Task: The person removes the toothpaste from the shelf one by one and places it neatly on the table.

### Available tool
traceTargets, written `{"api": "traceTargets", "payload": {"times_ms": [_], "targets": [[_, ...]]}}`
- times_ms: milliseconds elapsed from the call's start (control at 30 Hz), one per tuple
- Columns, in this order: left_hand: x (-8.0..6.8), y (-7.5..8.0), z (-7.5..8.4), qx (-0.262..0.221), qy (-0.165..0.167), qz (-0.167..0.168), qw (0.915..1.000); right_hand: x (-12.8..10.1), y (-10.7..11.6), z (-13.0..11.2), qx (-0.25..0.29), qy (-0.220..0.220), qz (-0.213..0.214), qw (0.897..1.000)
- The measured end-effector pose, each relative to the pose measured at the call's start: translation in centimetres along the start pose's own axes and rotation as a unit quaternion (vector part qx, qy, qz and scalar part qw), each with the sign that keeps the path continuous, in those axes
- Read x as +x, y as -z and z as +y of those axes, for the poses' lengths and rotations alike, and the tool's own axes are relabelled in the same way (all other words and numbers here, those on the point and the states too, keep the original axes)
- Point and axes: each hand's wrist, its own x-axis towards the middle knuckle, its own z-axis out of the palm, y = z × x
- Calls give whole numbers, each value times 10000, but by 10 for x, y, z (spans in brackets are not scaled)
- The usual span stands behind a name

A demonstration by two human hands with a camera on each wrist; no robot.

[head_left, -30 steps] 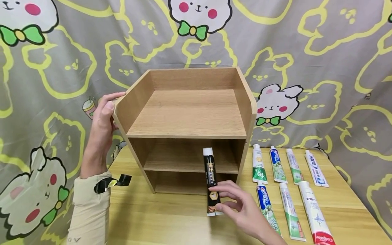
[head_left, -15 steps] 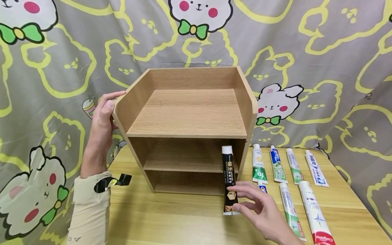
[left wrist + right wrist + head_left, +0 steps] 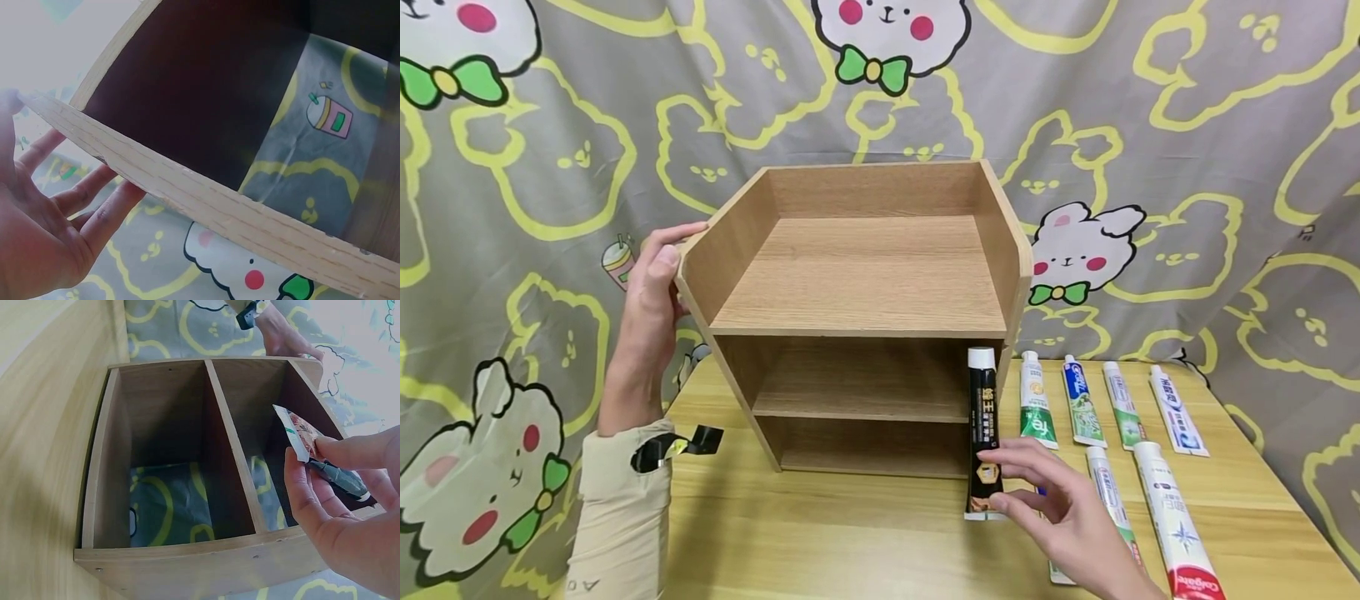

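Right hand [image 3: 1060, 508] pinches black toothpaste tube with white cap [image 3: 982, 433] at its lower end; tube upright, cap up, by wooden shelf unit's [image 3: 857, 317] right front edge. Left hand [image 3: 651, 308] open, flat against shelf's left side.

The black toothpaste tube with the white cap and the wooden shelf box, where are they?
Black toothpaste tube with white cap [image 3: 982, 417], head view, on its black middle.
Wooden shelf box [image 3: 865, 283], head view, on its top board.
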Motion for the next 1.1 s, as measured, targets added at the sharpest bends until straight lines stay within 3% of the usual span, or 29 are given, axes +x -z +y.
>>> {"api": "traceTargets", "payload": {"times_ms": [167, 567, 833, 1100], "targets": [[0, 0, -1, 43, -9, -5, 10000, -4, 4, -3, -176, 0, 155, 9997], [0, 0, 0, 40, 16, 20, 10000, -16, 19, -8, -371, -645, 274, 9968], [-1, 0, 0, 45, 0, 23, 10000, -28, 30, -1, -484, -287, 411, 9976], [-2, 0, 0, -25, -45, 72, 10000, -41, 47, 5, -818, -458, 557, 9940]]}}
